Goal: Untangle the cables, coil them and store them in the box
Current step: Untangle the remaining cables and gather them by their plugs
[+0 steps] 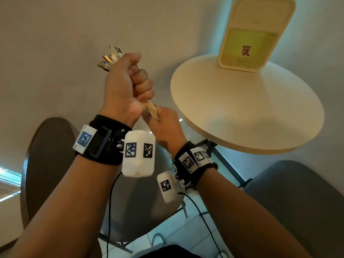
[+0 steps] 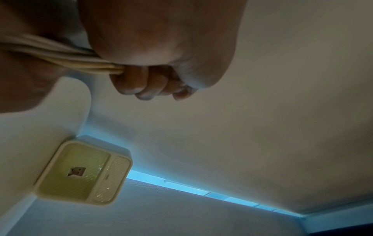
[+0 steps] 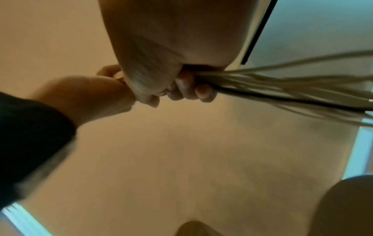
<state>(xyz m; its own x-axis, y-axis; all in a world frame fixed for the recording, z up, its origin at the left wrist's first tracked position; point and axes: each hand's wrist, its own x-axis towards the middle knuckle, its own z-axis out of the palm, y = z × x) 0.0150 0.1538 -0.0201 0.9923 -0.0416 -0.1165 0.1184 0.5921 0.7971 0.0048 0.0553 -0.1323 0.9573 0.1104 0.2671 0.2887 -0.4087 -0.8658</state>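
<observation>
My left hand (image 1: 130,82) is a raised fist gripping a bundle of pale cables (image 1: 150,108); their plugs (image 1: 109,58) stick out above the fist. Just below, my right hand (image 1: 163,125) grips the same bundle. In the left wrist view the curled fingers (image 2: 151,84) clamp the cables (image 2: 60,59). In the right wrist view my right hand (image 3: 191,89) holds the strands, which fan out to the right (image 3: 302,89), one of them black. The cream box (image 1: 255,34) stands open at the far side of the round table (image 1: 242,118), its inside holding only a small sticker.
A plain wall lies behind the hands. A dark chair (image 1: 46,164) stands at the left, a grey chair (image 1: 139,202) under my wrists, another grey chair (image 1: 297,202) at the right. Black table legs (image 1: 227,164) run below the tabletop.
</observation>
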